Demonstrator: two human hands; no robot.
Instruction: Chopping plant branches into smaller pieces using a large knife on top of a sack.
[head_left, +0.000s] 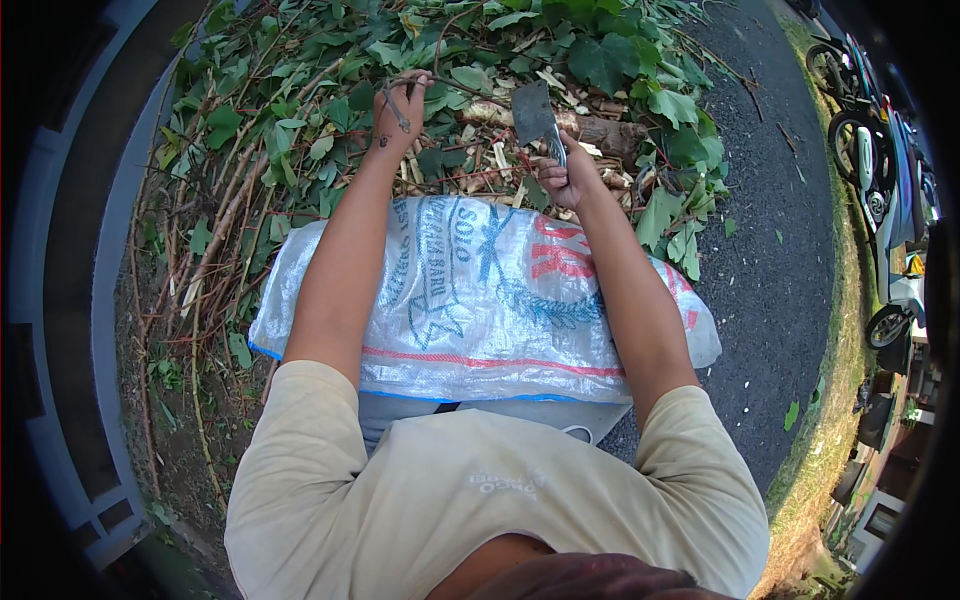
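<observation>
My left hand point(398, 114) is closed around a thin brown branch point(458, 87), which runs off to the right over the leaves. A short end of it hangs down across the wrist. The handle of a cleaver is gripped in my right hand point(572, 180). Its broad dark blade point(533, 112) points up and away, tilted a little left, above the wood chips. Just behind the blade lies a thick cut log point(608, 138), partly hidden by the blade and surrounded by pale chips point(492, 165). A white woven sack point(450, 300) covers my lap beneath both forearms.
Leafy green cuttings point(610, 62) heap up at the far side, with long bare stems point(215, 235) on the left. To the right runs dark asphalt point(765, 200), then a grass strip point(835, 350) and parked motorcycles point(880, 180). A pale-framed wall point(100, 250) borders the left.
</observation>
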